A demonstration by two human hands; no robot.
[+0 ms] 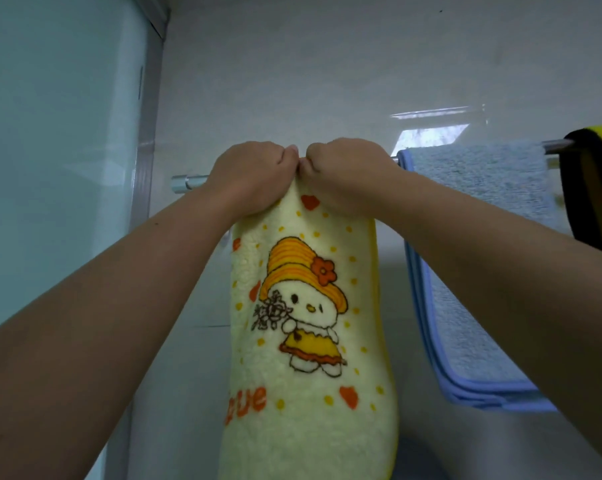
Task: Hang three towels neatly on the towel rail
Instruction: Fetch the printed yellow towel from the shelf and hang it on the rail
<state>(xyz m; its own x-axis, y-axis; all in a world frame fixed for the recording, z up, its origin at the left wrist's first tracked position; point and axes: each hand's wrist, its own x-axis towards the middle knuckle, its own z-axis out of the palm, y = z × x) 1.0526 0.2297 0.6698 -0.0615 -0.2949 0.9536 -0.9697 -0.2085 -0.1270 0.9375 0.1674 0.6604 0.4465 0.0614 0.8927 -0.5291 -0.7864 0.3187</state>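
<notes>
Wall (292, 81): pale glossy tiles fill the background, with a Frosted glass panel (60, 133) in a metal frame on the left.
Towel rail (188, 181): a chrome bar crosses the wall and rises slightly towards the right. Its left end is bare, and hands and cloth hide most of the rest.
Cartoon towel (313, 393): a cream-yellow fleecy towel hangs over the rail near its left end and drops straight down. It shows a cartoon kitten in an orange striped hat and a yellow dress, with orange hearts, dots and letters.
Left hand (251, 174): it is clenched over the top fold of the cartoon towel at the rail, knuckles up, with the fingers curled down into the cloth.
Right hand (344, 171): it grips the same top fold just beside the left hand. Whether the 2 hands touch cannot be told.
Blue towel (483, 188): a light blue terry towel with darker blue trim hangs folded over the rail, just right of the right hand. The right forearm crosses in front of it.
Yellow-and-black towel (590, 188): it hangs over the rail at the far right, beside the blue towel, and is partly cut off by the frame.
Towels on the rail: 3.
</notes>
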